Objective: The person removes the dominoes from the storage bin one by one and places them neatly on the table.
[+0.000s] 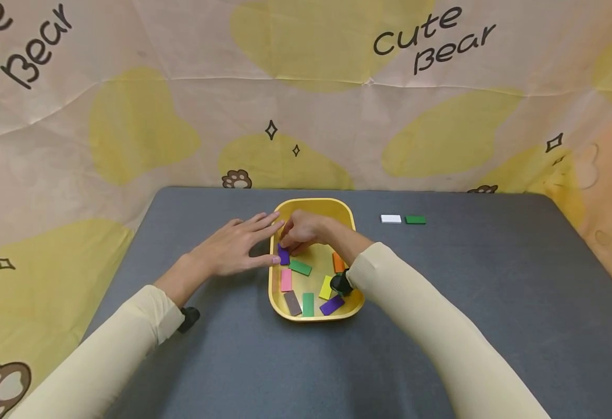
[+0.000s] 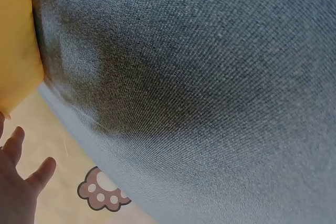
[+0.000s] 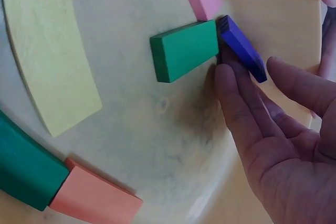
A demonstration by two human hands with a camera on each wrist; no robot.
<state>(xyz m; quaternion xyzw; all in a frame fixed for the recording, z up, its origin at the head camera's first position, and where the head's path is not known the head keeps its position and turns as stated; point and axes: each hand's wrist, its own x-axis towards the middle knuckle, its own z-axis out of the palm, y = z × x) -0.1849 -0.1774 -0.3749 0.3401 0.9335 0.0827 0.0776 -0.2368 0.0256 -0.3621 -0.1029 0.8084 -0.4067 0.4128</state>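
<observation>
Purple block: between the fingers and thumb of the right hand, the nearer; thumb parted from it, no firm hold seen. Long axis roughly along the left wall of the yellow tray.
Green block: just beside those fingertips.
Left hand: fingers spread, holding nothing, at the rim; contact unclear.
Hidden: purple block's finger-side face; dark green block, mostly, behind wrist camera in head view.

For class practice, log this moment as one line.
right hand: at purple block in tray | left hand: open, at tray edge
</observation>
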